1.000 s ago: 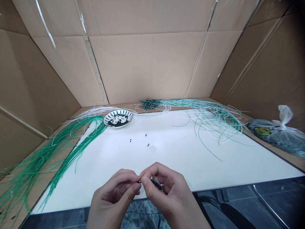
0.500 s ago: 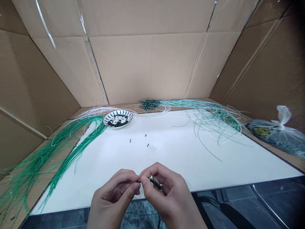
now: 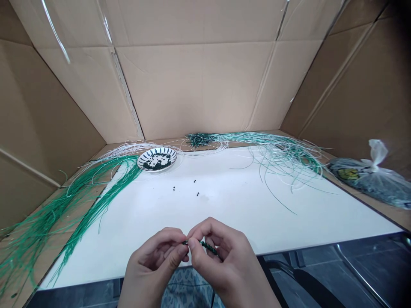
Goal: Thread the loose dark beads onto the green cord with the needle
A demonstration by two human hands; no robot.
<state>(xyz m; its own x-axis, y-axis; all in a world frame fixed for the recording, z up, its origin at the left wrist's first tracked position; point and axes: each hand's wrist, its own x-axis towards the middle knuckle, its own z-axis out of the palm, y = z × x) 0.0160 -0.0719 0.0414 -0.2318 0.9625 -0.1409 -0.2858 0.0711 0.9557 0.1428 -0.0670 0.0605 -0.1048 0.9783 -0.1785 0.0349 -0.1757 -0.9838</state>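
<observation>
Close together above the table's front edge, both my hands are pinched. Between thumb and fingers, my right hand (image 3: 221,252) grips a strand of dark green beads (image 3: 209,247) that trails under its curled fingers. My left hand (image 3: 159,261) pinches at the other end of the same strand, where a small dark bit shows at the fingertips; the fingers hide most of it. Farther forward, several tiny dark beads (image 3: 198,194) lie loose on the white tabletop (image 3: 231,205). A striped plate (image 3: 173,155) holds more dark beads.
Green cords (image 3: 109,196) spread along the left side, with white cords (image 3: 128,149) behind them. A bundle of beaded cords (image 3: 244,137) runs along the back to the right. A tied plastic bag (image 3: 375,179) lies at right. Cardboard walls (image 3: 199,85) enclose the table.
Both hands stay pinched on the strand with barely any movement. The whole view has shifted slightly, so the table things appear a little farther left and higher.
</observation>
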